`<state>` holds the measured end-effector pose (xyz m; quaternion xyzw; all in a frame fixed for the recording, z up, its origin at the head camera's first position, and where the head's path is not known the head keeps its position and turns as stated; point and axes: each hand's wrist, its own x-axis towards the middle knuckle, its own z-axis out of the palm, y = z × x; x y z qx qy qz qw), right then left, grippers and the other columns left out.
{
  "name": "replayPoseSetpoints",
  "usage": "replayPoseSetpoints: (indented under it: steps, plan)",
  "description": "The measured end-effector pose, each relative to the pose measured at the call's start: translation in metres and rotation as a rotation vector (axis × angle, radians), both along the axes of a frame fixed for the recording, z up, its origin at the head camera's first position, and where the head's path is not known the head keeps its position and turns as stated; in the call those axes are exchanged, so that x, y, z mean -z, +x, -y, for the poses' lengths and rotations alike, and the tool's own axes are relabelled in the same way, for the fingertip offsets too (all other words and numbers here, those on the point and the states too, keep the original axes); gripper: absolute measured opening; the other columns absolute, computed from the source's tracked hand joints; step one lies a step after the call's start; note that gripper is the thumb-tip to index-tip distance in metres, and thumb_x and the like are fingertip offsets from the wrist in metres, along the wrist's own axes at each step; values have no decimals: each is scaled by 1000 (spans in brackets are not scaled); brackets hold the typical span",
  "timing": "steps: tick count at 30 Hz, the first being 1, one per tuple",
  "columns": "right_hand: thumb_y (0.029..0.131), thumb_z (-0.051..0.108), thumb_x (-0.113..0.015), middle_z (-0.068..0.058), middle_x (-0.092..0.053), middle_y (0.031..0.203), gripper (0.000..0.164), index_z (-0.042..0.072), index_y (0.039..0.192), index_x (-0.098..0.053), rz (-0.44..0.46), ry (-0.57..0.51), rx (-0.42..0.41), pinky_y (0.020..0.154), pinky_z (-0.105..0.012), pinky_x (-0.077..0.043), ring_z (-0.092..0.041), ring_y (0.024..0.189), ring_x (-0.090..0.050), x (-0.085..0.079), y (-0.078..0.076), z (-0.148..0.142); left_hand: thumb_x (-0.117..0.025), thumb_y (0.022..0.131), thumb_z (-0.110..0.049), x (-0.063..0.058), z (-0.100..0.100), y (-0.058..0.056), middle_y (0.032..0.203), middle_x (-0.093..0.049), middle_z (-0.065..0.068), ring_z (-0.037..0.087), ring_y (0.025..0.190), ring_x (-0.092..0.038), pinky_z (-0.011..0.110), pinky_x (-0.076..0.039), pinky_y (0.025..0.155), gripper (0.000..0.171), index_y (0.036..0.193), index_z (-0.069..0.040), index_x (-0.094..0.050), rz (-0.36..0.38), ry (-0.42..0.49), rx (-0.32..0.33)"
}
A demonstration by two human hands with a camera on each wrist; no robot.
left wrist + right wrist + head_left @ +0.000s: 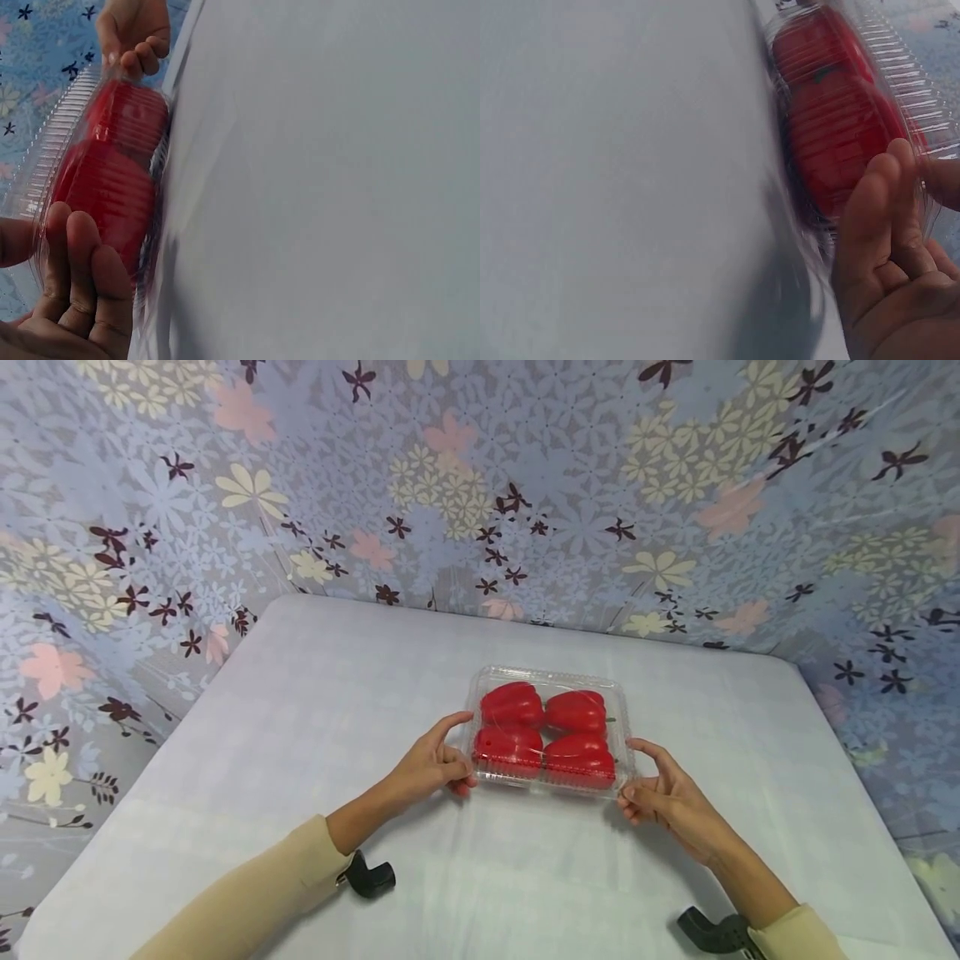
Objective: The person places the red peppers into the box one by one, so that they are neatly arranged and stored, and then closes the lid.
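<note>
A clear plastic clamshell box (551,675) with several red bell peppers (576,711) inside is held between both hands in the head view. My left hand (427,766) grips its left edge, thumb and fingers at the front corner and the index finger along the side. On the opposite side my right hand (670,795) grips the right edge near the front corner. The left wrist view shows the fingertips (82,232) against the box's ribbed wall. In the right wrist view, fingers (870,195) press the same kind of wall. The lid appears closed over the peppers.
A table covered in a white cloth (330,668) lies under the box. Behind and beside it hangs a flowered fabric (450,485). Black wrist straps or mounts (369,875) sit at both sleeves.
</note>
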<state>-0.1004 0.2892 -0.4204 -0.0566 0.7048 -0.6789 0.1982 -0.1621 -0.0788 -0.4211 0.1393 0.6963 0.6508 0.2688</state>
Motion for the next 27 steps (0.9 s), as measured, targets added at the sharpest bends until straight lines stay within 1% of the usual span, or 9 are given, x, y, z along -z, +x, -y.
replayPoseSetpoints:
  steps: [3,6,10,13,17,21,23,25,27]
  plan:
    - [99,6,-54,4,-75,87,58,24,145,-25,-13,50,13,72,-28,-60,-12,78,-72,1,-1,0,-54,91,1,0,2,-2,79,-71,2,15,71,-66,26,-59,71,73,156,-11,-24,-42,-43,4]
    - [99,9,-55,4,-75,88,59,22,148,-24,-18,101,21,73,-29,-60,-14,78,-71,1,0,1,-56,90,0,0,4,-3,84,-70,15,16,71,-64,26,-56,69,73,156,-12,-25,-83,-87,9]
    - [101,13,-52,9,-74,95,68,20,157,-13,-14,186,8,74,-30,-58,-15,83,-70,-4,2,-3,-60,90,-5,-2,6,-4,94,-67,26,16,70,-62,26,-54,67,77,157,-14,-25,-121,-143,10]
    - [103,20,-50,12,-71,102,73,19,161,-6,-16,288,1,73,-31,-58,-16,87,-70,-10,3,-8,-63,90,-8,-3,8,-5,97,-68,23,15,70,-63,27,-53,67,76,157,-14,-27,-143,-179,-6]
    - [103,27,-50,14,-67,109,74,18,161,-4,-10,384,-24,72,-32,-57,-17,90,-70,-17,4,-15,-64,92,-9,-3,12,-6,100,-70,19,15,71,-65,31,-54,67,71,155,-11,-32,-158,-198,-15]
    - [103,25,-49,-1,-68,118,73,11,160,-7,-27,418,-53,72,-32,-58,-17,89,-70,-18,3,-23,-64,93,-11,-4,17,-8,105,-71,17,16,76,-67,32,-55,67,67,153,-8,-35,-194,-234,-15]
    - [103,24,-50,-13,-67,121,70,7,159,-11,-88,490,-50,71,-32,-58,-18,89,-70,-18,1,-28,-63,93,-12,-8,21,-10,109,-71,15,19,83,-69,33,-57,70,64,151,-6,-37,-246,-271,-28]
    - [103,25,-53,-21,-66,122,67,3,157,-19,-208,642,-27,72,-35,-58,-23,92,-70,-18,-2,-33,-62,94,-13,-14,27,-14,116,-70,15,24,94,-69,37,-59,77,61,150,-4,-39,-335,-318,-44]
    - [101,23,-57,-26,-65,122,64,-1,153,-29,-362,829,8,74,-43,-58,-32,97,-69,-16,-7,-39,-60,95,-14,-20,32,-21,125,-67,16,30,107,-67,42,-58,87,59,148,-2,-40,-477,-405,-66]
